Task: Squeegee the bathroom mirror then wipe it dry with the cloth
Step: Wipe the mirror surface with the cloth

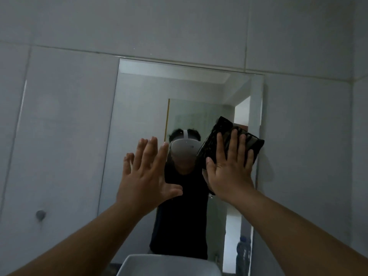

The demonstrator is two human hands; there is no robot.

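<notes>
A tall frameless mirror (143, 100) hangs on the grey tiled wall ahead. My right hand (231, 166) lies flat with spread fingers, pressing a dark cloth (217, 140) against the glass near the mirror's right edge, about halfway up. The cloth is crumpled and sticks out above and to the left of my fingers. My left hand (145, 172) is raised beside it, fingers apart, palm toward the glass, holding nothing. I cannot tell whether it touches the mirror. No squeegee is in view.
A white basin (169, 265) sits below the mirror at the bottom edge. A round grey wall knob (40, 215) is on the left tiles. A blue-capped bottle (243, 253) shows low at the mirror's right. The reflection shows a person with a headset and a doorway behind.
</notes>
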